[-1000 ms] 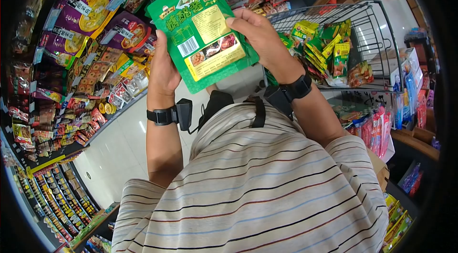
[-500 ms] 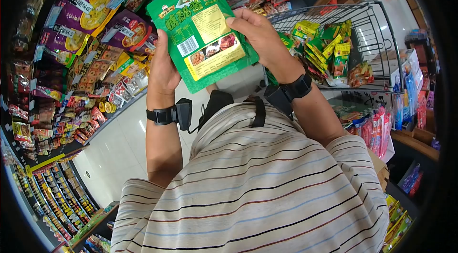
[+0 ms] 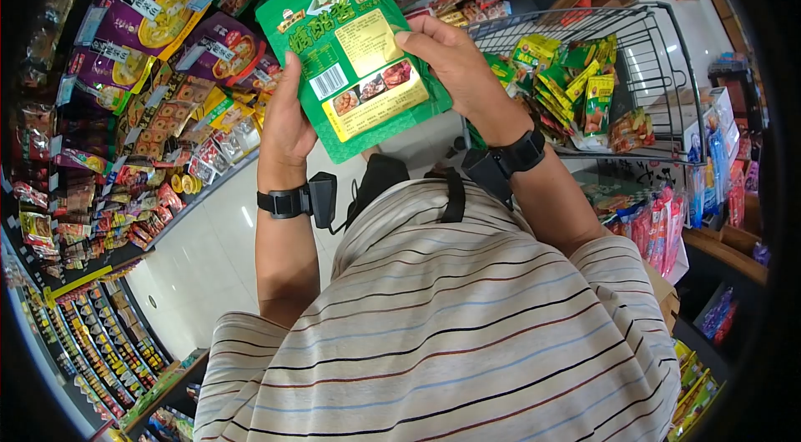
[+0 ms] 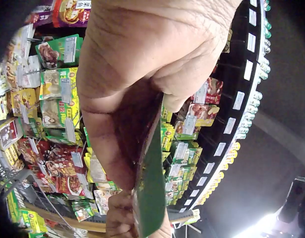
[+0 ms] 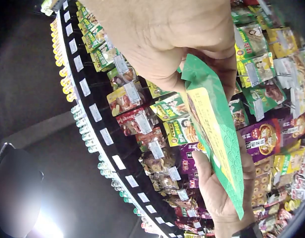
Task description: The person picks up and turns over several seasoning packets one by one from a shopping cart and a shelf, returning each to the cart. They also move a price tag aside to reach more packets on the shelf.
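A green food pouch [image 3: 380, 118] with yellow text panels, a barcode and small food pictures is held up in front of the body, its printed face toward the head camera. My left hand [image 3: 288, 127] grips its left edge, thumb along the front and fingers behind. On the opposite edge, my right hand [image 3: 457, 67] pinches it with the thumb over a yellow panel. Seen edge-on in the left wrist view, the pouch [image 4: 152, 191] lies between thumb and fingers. In the right wrist view the pouch [image 5: 223, 141] slants down from the right hand [image 5: 177, 34] to the left hand [image 5: 219, 191].
A wire shopping cart [image 3: 659, 79] with several yellow-green packets [image 3: 576, 83] stands at the right. Racks of hanging packets, including purple bags [image 3: 150, 12], fill the left and front. Pale tiled floor [image 3: 204, 250] shows at the left, and pink packages [image 3: 663, 229] hang at the right.
The pouch stays in both hands, almost still. Its left side and the left thumb have shifted very slightly; the surrounding shelves look nearly the same.
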A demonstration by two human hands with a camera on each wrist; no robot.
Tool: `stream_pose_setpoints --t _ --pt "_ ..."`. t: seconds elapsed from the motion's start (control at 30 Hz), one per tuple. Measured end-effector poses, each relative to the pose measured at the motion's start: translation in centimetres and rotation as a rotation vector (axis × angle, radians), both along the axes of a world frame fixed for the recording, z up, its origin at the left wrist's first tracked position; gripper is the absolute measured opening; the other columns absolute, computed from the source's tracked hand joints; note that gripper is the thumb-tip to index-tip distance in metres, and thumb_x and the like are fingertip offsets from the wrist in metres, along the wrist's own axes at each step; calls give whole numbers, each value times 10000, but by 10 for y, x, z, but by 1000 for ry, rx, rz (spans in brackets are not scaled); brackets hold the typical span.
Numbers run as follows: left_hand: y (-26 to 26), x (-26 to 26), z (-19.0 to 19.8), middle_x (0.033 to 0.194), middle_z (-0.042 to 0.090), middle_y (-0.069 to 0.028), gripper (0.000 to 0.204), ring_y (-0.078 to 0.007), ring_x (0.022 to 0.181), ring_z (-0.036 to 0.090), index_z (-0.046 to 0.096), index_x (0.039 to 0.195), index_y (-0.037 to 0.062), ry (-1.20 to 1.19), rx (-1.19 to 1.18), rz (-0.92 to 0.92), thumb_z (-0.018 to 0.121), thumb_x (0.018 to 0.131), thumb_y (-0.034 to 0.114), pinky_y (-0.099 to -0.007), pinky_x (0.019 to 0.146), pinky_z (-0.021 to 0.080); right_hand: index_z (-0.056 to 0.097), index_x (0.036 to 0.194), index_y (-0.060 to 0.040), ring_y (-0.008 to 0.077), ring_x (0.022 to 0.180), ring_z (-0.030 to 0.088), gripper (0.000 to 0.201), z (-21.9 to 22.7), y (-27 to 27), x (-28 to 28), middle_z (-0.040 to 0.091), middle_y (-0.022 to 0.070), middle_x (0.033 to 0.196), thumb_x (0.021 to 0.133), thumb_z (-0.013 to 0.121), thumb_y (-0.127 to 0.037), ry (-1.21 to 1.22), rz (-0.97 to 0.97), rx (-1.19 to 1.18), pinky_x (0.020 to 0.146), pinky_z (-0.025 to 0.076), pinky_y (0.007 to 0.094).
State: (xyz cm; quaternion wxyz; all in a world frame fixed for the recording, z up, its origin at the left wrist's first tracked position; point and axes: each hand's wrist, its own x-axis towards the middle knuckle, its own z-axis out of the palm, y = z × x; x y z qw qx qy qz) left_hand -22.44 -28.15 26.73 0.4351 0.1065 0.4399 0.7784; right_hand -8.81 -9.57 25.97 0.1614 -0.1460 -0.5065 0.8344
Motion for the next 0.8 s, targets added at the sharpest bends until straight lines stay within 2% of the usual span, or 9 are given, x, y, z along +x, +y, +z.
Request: stream_pose_setpoints --t 0.07,0.27,0.47,0.6,0.63,0.67,0.7,0.8 --pt "-1 -2 -1 1343 586 -157 538 -247 1187 616 466 1390 -6 -9 -3 6 468 1049 410 -395 1008 515 636 1080 -12 66 866 631 203 -4 0 -2 673 21 974 978 613 -186 10 4 10 782 511 228" --pt "-3 -3 -5 1339 591 -160 526 -252 1181 622 470 1387 -6 -23 -8 23 478 1048 396 -398 999 524 638 1096 -19 59 919 615 206 -8 0 -2 664 15 1010 978 616 -187 4 25 -6 826 489 225" --pt "-5 -5 -8 1320 602 -165 518 -253 1163 631 481 1372 -19 -33 -31 41 478 1050 387 -390 992 524 617 1127 21 96 927 604 261 -15 -3 -6 661 61 1020 961 631 -180 -11 -10 3 814 495 258" --pt "-4 -1 -1 1308 610 -160 515 -250 1155 635 482 1371 -24 40 -200 141 496 1044 374 -389 992 521 579 1199 38 173 988 624 363 -32 -5 -14 660 116 1086 943 652 -208 -71 -85 379 879 496 309" --pt "-2 -1 -6 1272 629 -147 538 -234 1124 643 504 1350 -34 93 -226 155 495 1040 405 -368 964 524 568 1221 41 197 1011 629 395 -36 -7 -15 658 135 1110 935 660 -216 -70 -95 450 898 495 324" --pt "-5 0 -7 1230 643 -135 564 -204 1078 638 558 1294 -50 248 -277 120 481 1040 447 -329 934 504 558 1243 43 222 1033 634 428 -38 -9 -16 657 154 1134 928 668 -225 -69 -106 520 917 494 340" --pt "-6 -2 -12 1208 646 -128 577 -192 1052 627 584 1259 -53 339 -361 127 468 1041 468 -319 920 490 546 1282 44 294 1141 610 503 -30 -14 -14 627 215 1210 916 679 -274 -201 -82 537 977 475 377" --pt "-1 4 -4 1171 651 -116 590 -177 1011 601 621 1210 -47 547 -509 110 445 1045 491 -319 904 465 537 1307 44 336 1218 562 550 -35 -20 -13 569 253 1293 917 670 -321 -209 -141 1068 1005 460 396"
